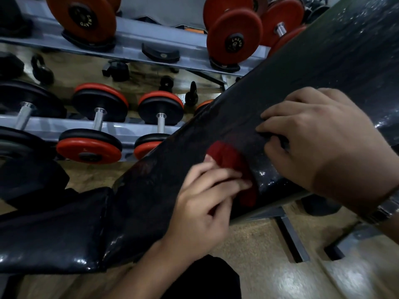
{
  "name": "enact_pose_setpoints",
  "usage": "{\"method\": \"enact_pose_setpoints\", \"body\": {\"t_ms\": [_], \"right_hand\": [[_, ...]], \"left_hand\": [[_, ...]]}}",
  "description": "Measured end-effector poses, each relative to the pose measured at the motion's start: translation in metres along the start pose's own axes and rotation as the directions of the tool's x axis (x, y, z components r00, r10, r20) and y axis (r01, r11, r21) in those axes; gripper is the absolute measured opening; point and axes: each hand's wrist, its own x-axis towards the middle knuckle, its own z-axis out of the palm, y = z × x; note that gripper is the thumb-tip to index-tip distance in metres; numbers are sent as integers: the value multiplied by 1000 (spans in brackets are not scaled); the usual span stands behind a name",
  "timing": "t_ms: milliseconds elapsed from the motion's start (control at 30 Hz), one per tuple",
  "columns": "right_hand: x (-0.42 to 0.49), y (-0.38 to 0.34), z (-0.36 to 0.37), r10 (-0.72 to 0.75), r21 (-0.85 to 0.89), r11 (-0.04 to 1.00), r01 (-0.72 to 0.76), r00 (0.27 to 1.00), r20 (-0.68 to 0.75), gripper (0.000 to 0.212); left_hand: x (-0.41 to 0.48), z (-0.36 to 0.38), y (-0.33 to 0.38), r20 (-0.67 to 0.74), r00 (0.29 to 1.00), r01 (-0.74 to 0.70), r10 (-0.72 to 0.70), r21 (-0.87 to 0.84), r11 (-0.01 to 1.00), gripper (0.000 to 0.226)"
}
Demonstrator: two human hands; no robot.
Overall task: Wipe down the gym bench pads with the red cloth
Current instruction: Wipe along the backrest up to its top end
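The black bench back pad (302, 67) slopes from lower left up to upper right. The seat pad (54, 234) lies at lower left. My left hand (203, 203) grips the bunched red cloth (226, 158) and presses it on the back pad near its front edge. My right hand (319, 143) rests on the pad just right of the cloth. Its bent fingers and thumb pinch a dark fold of the pad's cover. Part of the cloth is hidden under my left fingers.
A grey dumbbell rack (151, 42) with red and black dumbbells (99, 124) stands behind the bench. Kettlebells (42, 70) sit on the floor between the tiers. The bench's metal frame (291, 236) runs across the floor at lower right.
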Motion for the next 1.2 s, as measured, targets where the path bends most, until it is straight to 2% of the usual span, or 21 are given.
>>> {"method": "enact_pose_setpoints", "body": {"t_ms": [67, 167, 233, 367, 467, 567, 700, 767, 833, 1000, 1067, 1133, 1200], "right_hand": [[0, 1, 0, 0, 2, 1000, 0, 1000, -6, 41], [1, -1, 0, 10, 6, 1000, -10, 1000, 15, 42], [0, -1, -1, 14, 12, 1000, -14, 1000, 15, 45], [-2, 0, -1, -2, 43, 999, 2, 1000, -7, 49], [-2, 1, -2, 2, 28, 1000, -3, 1000, 15, 46], [-1, -2, -3, 15, 13, 1000, -15, 999, 35, 45], [-3, -2, -3, 3, 39, 999, -3, 1000, 0, 52], [-3, -2, -3, -4, 41, 999, 5, 1000, -15, 50], [-3, -1, -3, -4, 30, 1000, 4, 1000, -12, 49], [-3, -3, -4, 8, 20, 1000, -9, 1000, 6, 49], [-2, -2, -5, 10, 16, 1000, -10, 999, 31, 49], [-2, -1, -6, 10, 13, 1000, -11, 999, 50, 47], [-2, -1, -6, 14, 7, 1000, -15, 998, 60, 46]], "left_hand": [[-4, -8, -15, -28, 999, 20, -19, 31, 999, 32], [9, 0, -14, -104, 987, 129, -123, 54, 990, 32], [4, 6, -3, -83, 992, 95, -90, 56, 994, 32], [-30, -12, -15, 22, 996, -85, 83, 110, 990, 30], [-28, -18, -25, -17, 999, -28, 30, 132, 991, 30], [-18, -3, -5, -71, 997, 41, -34, 97, 994, 30], [-46, -5, -6, 73, 986, -161, 153, 133, 978, 46], [-60, -17, -20, 126, 972, -216, 197, 163, 963, 52], [-60, -21, -25, 98, 981, -183, 169, 155, 971, 51], [-31, 8, 15, -74, 997, 30, -23, 94, 995, 36], [-34, 12, 19, -30, 1000, 0, 2, 75, 997, 40], [-41, 3, 14, 43, 996, -87, 84, 87, 992, 43], [-36, -4, 9, 46, 994, -107, 104, 86, 990, 43]]}}
